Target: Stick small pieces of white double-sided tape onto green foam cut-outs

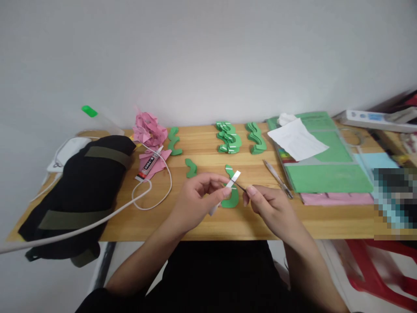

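Note:
My left hand (206, 198) is closed, pinching a narrow white strip (233, 179) between thumb and fingers. In my right hand (269, 204) is a thin dark tool (239, 186), gripped near its end; it may be tweezers, but I cannot tell. Its tip touches or lies over the strip. Below the hands, a green curved cutout (230, 202) rests on the table, partly hidden by the strip and my left hand. A small wavy green piece (191, 168) lies just behind my left hand.
Toward the wall are green cutout stacks (229, 138), another stack (256, 138) and crumpled pink paper (150, 129). A glue tube (149, 164), white cable (170, 178) and black bag (78, 187) lie left. On the right are a pen (278, 178) and green sheets (329, 176).

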The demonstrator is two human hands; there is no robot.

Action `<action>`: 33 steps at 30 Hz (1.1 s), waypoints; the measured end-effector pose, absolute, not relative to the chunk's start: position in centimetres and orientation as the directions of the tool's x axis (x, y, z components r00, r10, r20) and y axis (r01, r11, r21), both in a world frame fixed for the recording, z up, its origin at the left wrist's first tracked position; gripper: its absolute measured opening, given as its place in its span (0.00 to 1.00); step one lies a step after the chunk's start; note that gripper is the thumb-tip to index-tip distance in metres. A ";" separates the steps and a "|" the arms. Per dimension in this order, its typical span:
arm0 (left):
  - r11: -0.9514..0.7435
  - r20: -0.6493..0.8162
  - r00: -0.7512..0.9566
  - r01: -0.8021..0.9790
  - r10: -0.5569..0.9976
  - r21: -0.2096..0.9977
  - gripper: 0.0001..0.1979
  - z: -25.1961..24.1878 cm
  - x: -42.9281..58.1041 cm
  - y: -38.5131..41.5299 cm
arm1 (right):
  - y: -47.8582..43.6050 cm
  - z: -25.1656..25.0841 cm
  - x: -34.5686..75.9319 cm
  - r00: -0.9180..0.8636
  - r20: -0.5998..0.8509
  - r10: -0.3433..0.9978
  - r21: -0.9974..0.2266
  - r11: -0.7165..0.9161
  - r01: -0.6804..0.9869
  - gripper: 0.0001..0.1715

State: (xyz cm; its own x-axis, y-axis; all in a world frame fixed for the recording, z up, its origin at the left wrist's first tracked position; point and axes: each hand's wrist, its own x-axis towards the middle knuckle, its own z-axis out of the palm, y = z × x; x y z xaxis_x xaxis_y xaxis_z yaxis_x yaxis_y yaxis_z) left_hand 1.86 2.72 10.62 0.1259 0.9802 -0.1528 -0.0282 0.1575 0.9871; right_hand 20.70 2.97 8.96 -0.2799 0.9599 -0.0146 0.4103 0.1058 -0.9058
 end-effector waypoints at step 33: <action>0.167 -0.144 0.154 -0.148 0.977 0.975 0.13 10.3 1.1 2.4 | 2.0 10.0 22.4 -0.244 0.215 0.946 -0.801 0.313 0.510 0.24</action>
State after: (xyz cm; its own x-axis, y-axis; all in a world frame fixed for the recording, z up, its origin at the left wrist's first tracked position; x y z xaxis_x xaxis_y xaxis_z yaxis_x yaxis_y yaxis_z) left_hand 1.10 2.39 10.26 0.1541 0.9774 -0.1445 -0.1480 0.1674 0.9747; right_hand 22.41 1.99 10.01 -0.2439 0.9457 0.2147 0.5098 0.3133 -0.8012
